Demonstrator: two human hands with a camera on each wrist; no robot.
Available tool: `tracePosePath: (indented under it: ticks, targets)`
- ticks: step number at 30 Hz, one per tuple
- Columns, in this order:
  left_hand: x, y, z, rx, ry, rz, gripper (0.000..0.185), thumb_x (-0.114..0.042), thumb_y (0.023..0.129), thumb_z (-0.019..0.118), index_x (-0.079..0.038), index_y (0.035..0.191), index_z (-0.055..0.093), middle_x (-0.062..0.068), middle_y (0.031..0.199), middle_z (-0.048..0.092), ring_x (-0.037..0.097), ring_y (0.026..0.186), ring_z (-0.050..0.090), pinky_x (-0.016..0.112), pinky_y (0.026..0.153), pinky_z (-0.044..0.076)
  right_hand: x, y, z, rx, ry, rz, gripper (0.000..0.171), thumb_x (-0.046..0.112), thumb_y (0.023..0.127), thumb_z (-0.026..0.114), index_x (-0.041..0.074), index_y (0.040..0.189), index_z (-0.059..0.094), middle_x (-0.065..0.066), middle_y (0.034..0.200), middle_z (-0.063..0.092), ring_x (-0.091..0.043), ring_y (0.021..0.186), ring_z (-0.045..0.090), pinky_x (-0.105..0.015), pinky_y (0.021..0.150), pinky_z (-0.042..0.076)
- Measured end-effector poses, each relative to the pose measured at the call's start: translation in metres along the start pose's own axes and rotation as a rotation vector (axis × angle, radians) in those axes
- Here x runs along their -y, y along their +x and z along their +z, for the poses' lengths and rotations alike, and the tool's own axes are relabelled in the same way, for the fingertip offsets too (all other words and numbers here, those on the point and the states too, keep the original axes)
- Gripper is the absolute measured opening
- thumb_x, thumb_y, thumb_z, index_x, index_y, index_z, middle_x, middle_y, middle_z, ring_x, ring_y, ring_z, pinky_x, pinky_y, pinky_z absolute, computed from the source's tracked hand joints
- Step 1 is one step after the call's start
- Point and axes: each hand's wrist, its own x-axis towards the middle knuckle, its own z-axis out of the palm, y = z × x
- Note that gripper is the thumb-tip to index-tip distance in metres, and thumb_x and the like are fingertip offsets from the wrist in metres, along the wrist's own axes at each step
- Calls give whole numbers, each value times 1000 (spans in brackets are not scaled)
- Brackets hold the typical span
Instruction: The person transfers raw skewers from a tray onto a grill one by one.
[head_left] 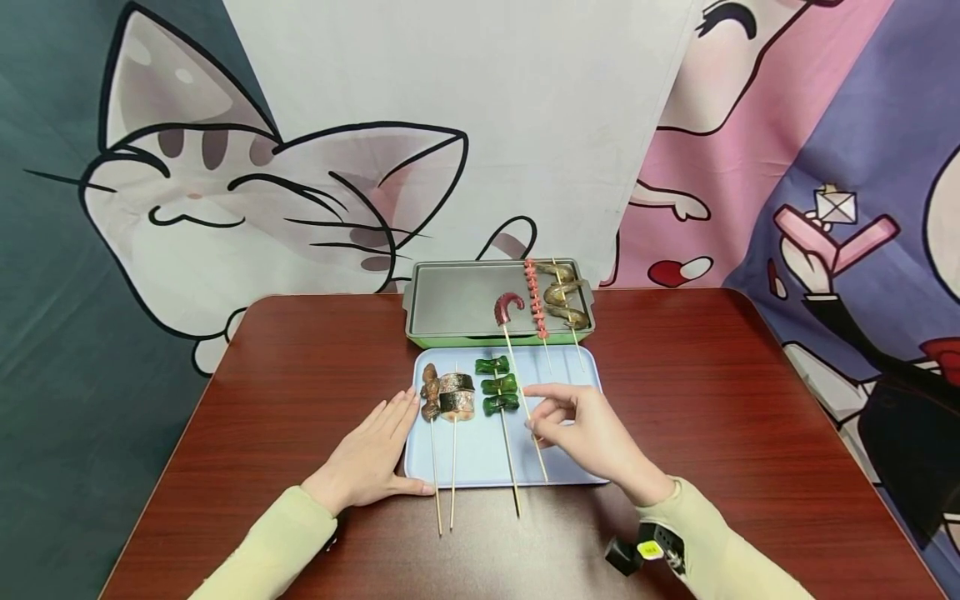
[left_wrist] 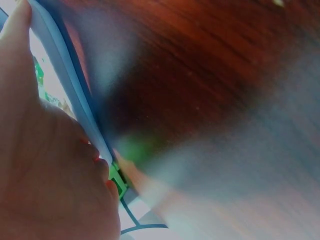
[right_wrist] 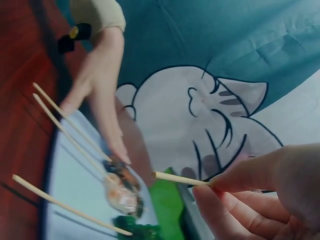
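My right hand (head_left: 596, 433) pinches the bamboo stick of an octopus tentacle skewer (head_left: 502, 310) between thumb and fingers. Its dark red, curled tip overlaps the front of the grill pan (head_left: 457, 296) in the head view; the stick's bare end (right_wrist: 172, 177) shows in the right wrist view. Fingers straight, my left hand (head_left: 375, 454) lies against the left edge of a pale blue tray (head_left: 472, 471). On that tray are a brown meatball-like skewer (head_left: 430, 392), a fish-like skewer with dark skin bands (head_left: 457, 396) and a green pepper-like skewer (head_left: 499, 385).
Behind the tray stands the green-sided pan, with a pink sausage-like skewer (head_left: 535, 300) and a chicken wing skewer (head_left: 566, 296) on its right side. Several sticks overhang the tray's front edge. A cartoon cloth (head_left: 525, 125) hangs behind the brown table (head_left: 750, 433).
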Motion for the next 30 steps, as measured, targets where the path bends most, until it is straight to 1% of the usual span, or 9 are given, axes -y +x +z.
tracePosePath:
  ticks: [10, 13, 16, 21, 24, 26, 30]
  targets:
    - [0, 0, 1, 6, -2, -3, 121, -80, 82, 61, 12, 155, 28, 26, 163, 22, 38, 150, 23, 49, 121, 22, 14, 32, -19, -77, -39, -47, 41, -6, 89, 72, -4, 129, 67, -5, 82, 73, -18, 66, 71, -32, 61, 60]
    - [0, 0, 0, 8, -3, -4, 121, -80, 82, 61, 12, 155, 28, 26, 163, 22, 38, 150, 22, 49, 121, 21, 15, 43, -24, -93, -51, -58, 41, -7, 88, 72, -6, 129, 66, -6, 82, 74, -19, 67, 72, -32, 62, 61]
    - [0, 0, 0, 10, -4, -6, 121, -80, 82, 61, 12, 155, 28, 26, 163, 22, 38, 150, 22, 49, 121, 21, 14, 57, -29, -100, -51, -52, 42, -9, 88, 68, -7, 130, 66, -7, 81, 74, -20, 68, 72, -32, 63, 62]
    - [0, 0, 0, 12, 3, -6, 121, -79, 82, 61, 12, 155, 27, 26, 163, 22, 38, 150, 23, 49, 121, 22, 13, 81, -34, -95, -81, 8, 43, -7, 90, 63, -4, 132, 65, -9, 81, 74, -21, 69, 73, -34, 62, 62]
    - [0, 0, -1, 9, 1, -3, 121, -79, 82, 62, 12, 154, 28, 26, 163, 23, 39, 150, 23, 49, 121, 22, 10, 95, -35, -85, -113, 69, 44, -4, 90, 63, -1, 134, 65, -8, 81, 74, -21, 69, 74, -33, 63, 60]
    - [-1, 0, -1, 6, -2, -1, 121, -79, 82, 62, 13, 154, 28, 27, 163, 23, 39, 150, 23, 49, 121, 23, 8, 104, -34, -73, -115, 116, 45, -3, 90, 63, 0, 135, 65, -8, 81, 74, -21, 70, 74, -33, 66, 61]
    - [0, -1, -1, -14, -6, 7, 122, -78, 81, 64, 13, 153, 29, 28, 162, 24, 40, 149, 25, 51, 120, 24, 0, 119, -31, -51, -105, 200, 47, -2, 89, 63, -1, 136, 64, -13, 85, 75, -21, 70, 74, -33, 68, 62]
